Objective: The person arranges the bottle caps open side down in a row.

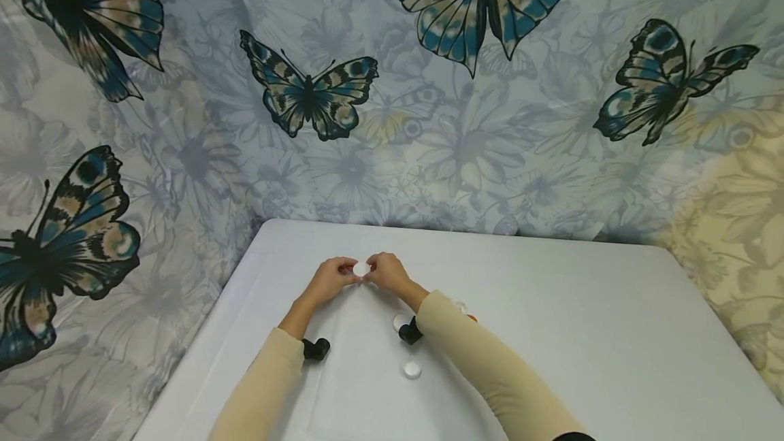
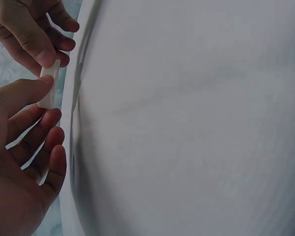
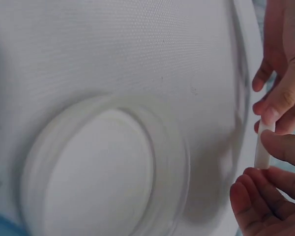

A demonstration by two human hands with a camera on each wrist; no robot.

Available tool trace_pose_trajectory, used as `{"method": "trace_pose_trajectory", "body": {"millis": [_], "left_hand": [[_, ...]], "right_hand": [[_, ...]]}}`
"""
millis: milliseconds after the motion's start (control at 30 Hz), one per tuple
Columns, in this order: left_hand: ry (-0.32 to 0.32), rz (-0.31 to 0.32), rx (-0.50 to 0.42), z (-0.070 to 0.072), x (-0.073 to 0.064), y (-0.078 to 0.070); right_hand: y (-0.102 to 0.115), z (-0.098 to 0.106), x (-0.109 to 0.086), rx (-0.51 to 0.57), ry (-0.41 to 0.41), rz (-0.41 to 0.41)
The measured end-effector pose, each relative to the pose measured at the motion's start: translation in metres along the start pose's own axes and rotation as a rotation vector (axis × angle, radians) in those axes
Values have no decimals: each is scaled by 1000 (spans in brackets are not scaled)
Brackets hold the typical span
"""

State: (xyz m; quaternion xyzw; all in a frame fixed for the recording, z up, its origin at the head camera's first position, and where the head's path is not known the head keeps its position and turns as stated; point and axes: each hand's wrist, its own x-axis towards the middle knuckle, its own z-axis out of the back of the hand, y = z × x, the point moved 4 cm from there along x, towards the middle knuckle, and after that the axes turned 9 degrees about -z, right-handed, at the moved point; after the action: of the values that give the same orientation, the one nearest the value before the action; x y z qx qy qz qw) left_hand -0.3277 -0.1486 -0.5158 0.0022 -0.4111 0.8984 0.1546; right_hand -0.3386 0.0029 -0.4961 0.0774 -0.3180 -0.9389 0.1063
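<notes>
Out over the far part of the white table, my left hand (image 1: pixel 329 278) and right hand (image 1: pixel 389 273) meet at a small white round disc (image 1: pixel 361 269). Each pinches an opposite side of it between thumb and fingers. The left wrist view shows the disc (image 2: pixel 45 100) nearly edge-on, thin and pale, with the left hand below it and the right hand above. In the right wrist view its rim (image 3: pixel 262 153) stands between the thumbs, and the other fingers fan loosely away.
Another white round piece (image 1: pixel 412 369) lies on the table (image 1: pixel 582 332) between the forearms. A second one (image 1: pixel 400 321) sits by the right wrist's black camera (image 1: pixel 410 331). Past the right sleeve an orange bit (image 1: pixel 471 318) peeks out. The flowered cloth wall (image 1: pixel 429 182) borders the table's far edge.
</notes>
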Motion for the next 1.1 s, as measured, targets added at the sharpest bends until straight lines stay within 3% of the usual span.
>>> {"method": "trace_pose_trajectory", "body": {"millis": [267, 567, 767, 967, 1100], "left_hand": [[-9, -3, 25, -3, -1, 12], [19, 4, 157, -6, 1, 7], [1, 13, 196, 1, 3, 0], [-61, -12, 125, 6, 5, -18], [-66, -52, 116, 1, 6, -33]], "right_hand": [[1, -20, 9, -55, 6, -71], [1, -19, 7, -72, 52, -93], [3, -2, 10, -60, 56, -50], [8, 29, 8, -56, 33, 50], [2, 49, 0, -25, 30, 88]]}}
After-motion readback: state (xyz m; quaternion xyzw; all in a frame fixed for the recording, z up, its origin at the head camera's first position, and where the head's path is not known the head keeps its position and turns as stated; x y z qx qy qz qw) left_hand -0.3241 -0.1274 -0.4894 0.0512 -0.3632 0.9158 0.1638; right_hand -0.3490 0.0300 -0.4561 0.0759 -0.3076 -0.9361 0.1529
